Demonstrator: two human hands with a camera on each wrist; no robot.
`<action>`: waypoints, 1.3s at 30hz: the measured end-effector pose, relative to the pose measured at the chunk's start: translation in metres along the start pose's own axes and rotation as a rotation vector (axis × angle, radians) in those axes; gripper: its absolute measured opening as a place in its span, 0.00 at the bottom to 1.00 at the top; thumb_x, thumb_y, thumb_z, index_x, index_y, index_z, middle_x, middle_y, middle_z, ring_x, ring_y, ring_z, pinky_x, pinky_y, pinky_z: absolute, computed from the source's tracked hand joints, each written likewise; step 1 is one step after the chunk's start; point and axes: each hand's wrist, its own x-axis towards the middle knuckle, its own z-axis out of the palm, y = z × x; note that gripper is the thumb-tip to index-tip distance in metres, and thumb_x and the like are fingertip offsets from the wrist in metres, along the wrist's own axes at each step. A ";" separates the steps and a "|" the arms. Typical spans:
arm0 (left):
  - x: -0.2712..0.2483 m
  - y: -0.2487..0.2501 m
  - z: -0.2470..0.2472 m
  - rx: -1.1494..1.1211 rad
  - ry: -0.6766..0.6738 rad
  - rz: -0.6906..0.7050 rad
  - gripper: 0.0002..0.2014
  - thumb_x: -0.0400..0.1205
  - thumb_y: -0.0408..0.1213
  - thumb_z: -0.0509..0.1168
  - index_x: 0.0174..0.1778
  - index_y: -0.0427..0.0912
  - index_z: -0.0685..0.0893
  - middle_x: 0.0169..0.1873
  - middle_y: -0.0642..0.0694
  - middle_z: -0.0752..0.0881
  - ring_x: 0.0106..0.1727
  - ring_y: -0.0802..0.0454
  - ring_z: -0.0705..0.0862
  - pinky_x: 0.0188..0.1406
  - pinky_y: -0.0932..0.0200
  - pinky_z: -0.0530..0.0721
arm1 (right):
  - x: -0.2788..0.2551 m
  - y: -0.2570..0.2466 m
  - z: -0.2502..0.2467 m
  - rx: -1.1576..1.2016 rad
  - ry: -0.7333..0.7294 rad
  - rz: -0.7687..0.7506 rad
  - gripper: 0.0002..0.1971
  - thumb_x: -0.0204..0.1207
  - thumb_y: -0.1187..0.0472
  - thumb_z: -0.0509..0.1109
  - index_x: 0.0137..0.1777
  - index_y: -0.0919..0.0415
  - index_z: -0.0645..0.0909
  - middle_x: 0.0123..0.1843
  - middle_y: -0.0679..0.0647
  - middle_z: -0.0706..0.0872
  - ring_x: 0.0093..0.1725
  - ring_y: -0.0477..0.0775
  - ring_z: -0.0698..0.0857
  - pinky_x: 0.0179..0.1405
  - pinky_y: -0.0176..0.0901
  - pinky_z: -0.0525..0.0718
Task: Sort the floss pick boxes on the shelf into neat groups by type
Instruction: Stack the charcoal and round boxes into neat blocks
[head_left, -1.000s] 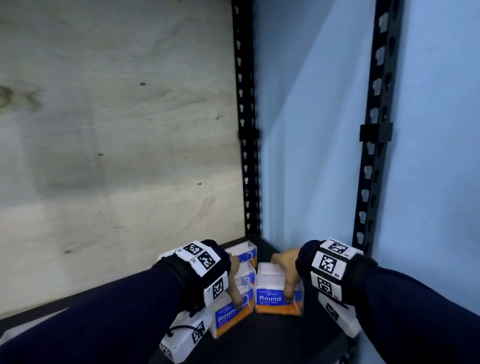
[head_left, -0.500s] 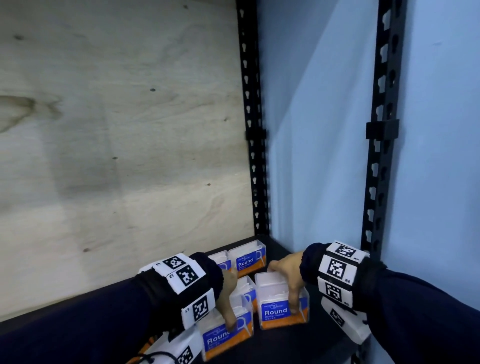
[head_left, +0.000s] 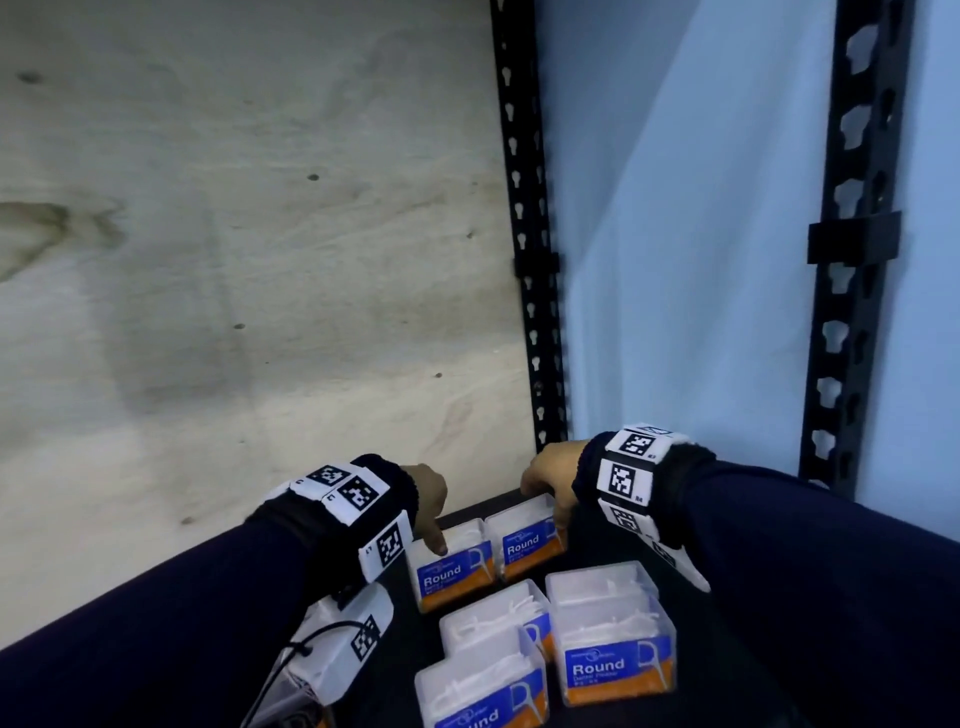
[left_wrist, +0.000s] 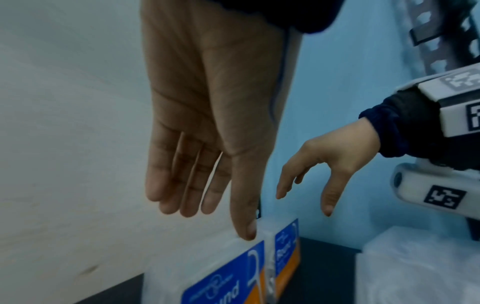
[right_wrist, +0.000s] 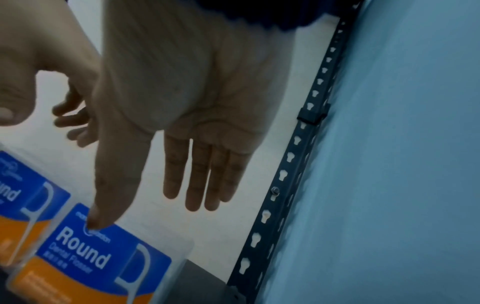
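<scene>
Several clear floss pick boxes with blue and orange "Round" labels stand on the black shelf (head_left: 589, 553). Two sit side by side at the back: the rear left box (head_left: 453, 569) and the rear right box (head_left: 531, 543). My left hand (head_left: 434, 514) hangs over the rear left box (left_wrist: 221, 277) with straight fingers (left_wrist: 182, 195), its thumb tip on the box's top edge. My right hand (head_left: 550, 493) reaches over the rear right box (right_wrist: 103, 257), fingers (right_wrist: 200, 185) straight, thumb tip on the label. Neither hand grips anything. Three more boxes (head_left: 613, 639) stand in front.
A plywood panel (head_left: 234, 260) closes the back of the shelf. Black perforated uprights (head_left: 530, 260) (head_left: 857, 260) stand at the right corner and front, with a blue wall (head_left: 675, 260) between them. The rear boxes sit close to the panel.
Both hands let go of the front boxes they gripped and moved back to the two rear boxes. Their fingers have straightened. The head view has moved closer and lower.
</scene>
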 end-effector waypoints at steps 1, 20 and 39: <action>0.004 -0.002 0.002 -0.006 -0.003 0.000 0.30 0.80 0.49 0.65 0.71 0.30 0.76 0.68 0.35 0.81 0.55 0.46 0.77 0.47 0.59 0.66 | 0.005 0.000 0.001 -0.008 -0.007 -0.006 0.34 0.71 0.61 0.75 0.77 0.60 0.68 0.76 0.58 0.75 0.72 0.60 0.76 0.69 0.50 0.77; 0.023 0.001 0.014 0.007 -0.087 0.120 0.23 0.81 0.42 0.67 0.66 0.29 0.79 0.46 0.42 0.74 0.47 0.50 0.72 0.44 0.61 0.66 | 0.036 -0.010 0.002 -0.135 -0.056 -0.065 0.26 0.76 0.63 0.70 0.74 0.64 0.72 0.73 0.61 0.78 0.72 0.60 0.77 0.66 0.48 0.76; 0.016 -0.001 0.010 -0.063 -0.019 0.071 0.28 0.79 0.46 0.69 0.70 0.30 0.77 0.49 0.43 0.77 0.51 0.49 0.75 0.39 0.62 0.76 | 0.024 -0.007 0.001 -0.032 0.016 -0.042 0.33 0.72 0.59 0.75 0.76 0.62 0.69 0.75 0.58 0.75 0.73 0.59 0.75 0.68 0.47 0.76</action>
